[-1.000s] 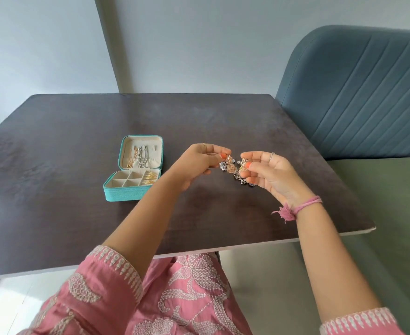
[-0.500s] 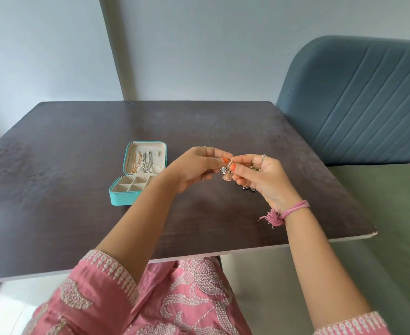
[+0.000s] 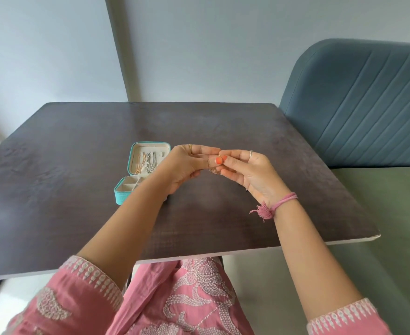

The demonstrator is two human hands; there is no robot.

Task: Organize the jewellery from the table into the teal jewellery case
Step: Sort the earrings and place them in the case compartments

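Dark wooden table [image 3: 78,165] beside a blue-grey upholstered seat [image 3: 358,105]. Left hand [image 3: 187,165] and right hand [image 3: 247,172] meet above the tabletop, fingertips jointly pinching a small piece of jewellery [image 3: 214,170], mostly hidden between them. Teal jewellery case [image 3: 136,175] lies open just left of the left hand, chains [image 3: 146,163] in its lid.

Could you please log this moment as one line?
both hands pinch small gold jewellery piece above dark table | open teal jewellery case at left
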